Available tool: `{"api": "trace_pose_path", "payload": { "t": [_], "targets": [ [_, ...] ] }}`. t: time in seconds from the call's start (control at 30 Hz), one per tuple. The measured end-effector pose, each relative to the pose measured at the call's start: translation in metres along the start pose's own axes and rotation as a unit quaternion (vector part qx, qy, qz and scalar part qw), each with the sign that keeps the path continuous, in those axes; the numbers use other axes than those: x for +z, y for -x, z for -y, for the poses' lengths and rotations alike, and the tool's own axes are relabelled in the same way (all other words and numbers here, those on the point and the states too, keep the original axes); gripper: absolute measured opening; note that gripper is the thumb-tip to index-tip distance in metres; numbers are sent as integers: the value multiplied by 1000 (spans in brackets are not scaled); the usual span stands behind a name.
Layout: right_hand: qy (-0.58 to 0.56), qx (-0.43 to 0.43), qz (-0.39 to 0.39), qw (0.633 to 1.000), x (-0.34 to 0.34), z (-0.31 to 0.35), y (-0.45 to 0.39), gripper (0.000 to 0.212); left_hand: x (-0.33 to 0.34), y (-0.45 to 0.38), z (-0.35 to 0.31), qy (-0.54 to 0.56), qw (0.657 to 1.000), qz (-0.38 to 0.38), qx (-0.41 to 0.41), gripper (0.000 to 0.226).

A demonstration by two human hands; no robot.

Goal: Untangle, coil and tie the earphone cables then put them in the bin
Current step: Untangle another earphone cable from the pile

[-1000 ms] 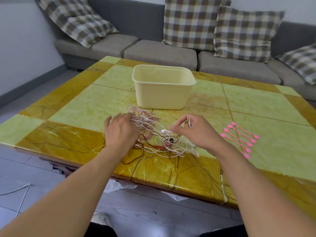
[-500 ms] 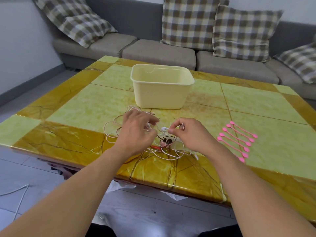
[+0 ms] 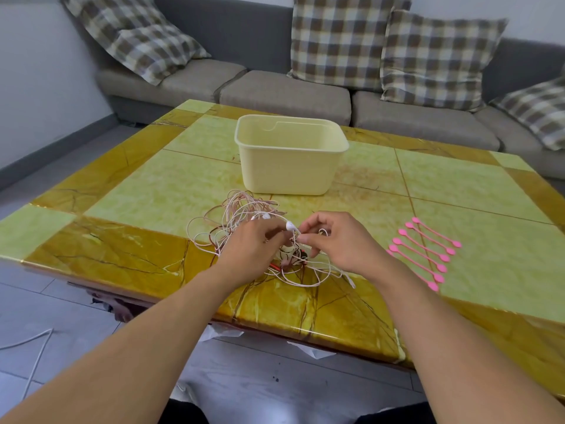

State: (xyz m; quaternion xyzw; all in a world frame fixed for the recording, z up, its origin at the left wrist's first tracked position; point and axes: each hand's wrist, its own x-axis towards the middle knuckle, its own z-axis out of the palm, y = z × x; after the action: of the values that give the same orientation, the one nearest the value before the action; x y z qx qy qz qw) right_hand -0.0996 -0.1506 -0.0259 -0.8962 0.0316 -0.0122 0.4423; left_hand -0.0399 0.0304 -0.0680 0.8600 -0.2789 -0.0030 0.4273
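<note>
A tangle of white and pale pink earphone cables point(image 3: 237, 214) lies on the near part of the yellow-green table point(image 3: 458, 191), with a red wire showing under it. My left hand point(image 3: 252, 247) sits in the middle of the tangle, fingers curled around some strands. My right hand point(image 3: 337, 241) pinches a white cable just below an earbud point(image 3: 290, 225), right beside the left hand. The pale yellow bin point(image 3: 289, 154) stands behind the tangle, and I see nothing inside it.
Several pink silicone cable ties point(image 3: 425, 252) lie in a row to the right of my right hand. A grey sofa point(image 3: 284, 90) with checked cushions runs behind the table. A white cable point(image 3: 33, 359) lies on the floor at the left.
My left hand has moved right into the middle of the tangle and closed on strands. My right hand kept its pinch near the earbud and the two hands have come together.
</note>
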Motion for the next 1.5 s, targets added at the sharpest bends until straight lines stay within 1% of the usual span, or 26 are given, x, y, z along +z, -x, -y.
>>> {"api": "trace_pose_path", "payload": {
  "t": [0.07,0.13,0.17,0.23,0.27,0.33,0.47,0.5,0.57,0.63,0.73,0.8,0.9,0.97,1.03,1.1,1.13,1.2,1.3,1.37,1.43,1.5],
  "targets": [
    [0,1,17,1000,-1,0,1,14,1,0,1,-29,999,-12,-7,21],
    [5,0,31,1000,-2,-1,1,14,1,0,2,-47,999,-14,-18,20],
    [8,-2,33,999,-3,-2,1,14,1,0,1,-44,999,-8,-23,27],
    [17,-3,30,999,-4,-3,1,17,-1,3,-4,-12,999,14,-34,59],
    [27,1,28,999,-5,-3,1,20,-3,4,-8,3,999,17,-40,72],
    [54,17,25,998,-7,-4,3,24,-4,4,-13,30,999,-5,-44,83],
    [85,53,-11,995,-8,-8,4,23,-2,1,-7,117,986,-81,-81,87],
    [89,54,-14,994,-9,-8,4,22,-2,1,-6,124,983,-96,-92,92],
    [107,51,-11,993,-11,-8,4,22,-3,-1,-8,97,984,-114,-100,100],
    [123,50,-1,991,-14,-8,5,25,-4,-1,-9,65,985,-114,-108,99],
    [129,57,0,990,-20,-9,6,26,-4,-2,-3,30,984,-116,-129,77],
    [126,59,-24,990,-23,-9,7,23,-4,-4,3,5,984,-133,-120,69],
    [59,66,-80,993,-25,-5,8,15,-4,-5,5,-56,981,-136,-127,69],
    [3,62,-91,994,-27,-3,9,15,-3,-5,6,-99,979,-120,-128,70],
    [-13,40,-54,998,-30,-3,11,14,-2,-3,4,-115,979,-106,-130,67],
    [2,16,-3,1000,-30,-4,13,14,-1,-3,2,-120,980,-104,-118,56],
    [3,11,10,1000,-29,-5,14,15,0,-2,0,-126,981,-102,-107,53],
    [-12,10,13,1000,-29,-5,13,21,1,-2,-1,-135,983,-89,-86,53],
    [-66,21,1,998,-28,-5,13,34,3,-4,5,-140,984,-68,-84,61],
    [-70,39,-18,997,-29,-10,12,43,2,-4,8,-152,980,-78,-102,69],
    [-65,64,-44,995,-31,-13,13,48,-2,-5,11,-151,976,-100,-124,71],
    [-30,86,-61,994,-34,-14,13,51,-8,-5,11,-140,973,-119,-140,73]
  ]
}}
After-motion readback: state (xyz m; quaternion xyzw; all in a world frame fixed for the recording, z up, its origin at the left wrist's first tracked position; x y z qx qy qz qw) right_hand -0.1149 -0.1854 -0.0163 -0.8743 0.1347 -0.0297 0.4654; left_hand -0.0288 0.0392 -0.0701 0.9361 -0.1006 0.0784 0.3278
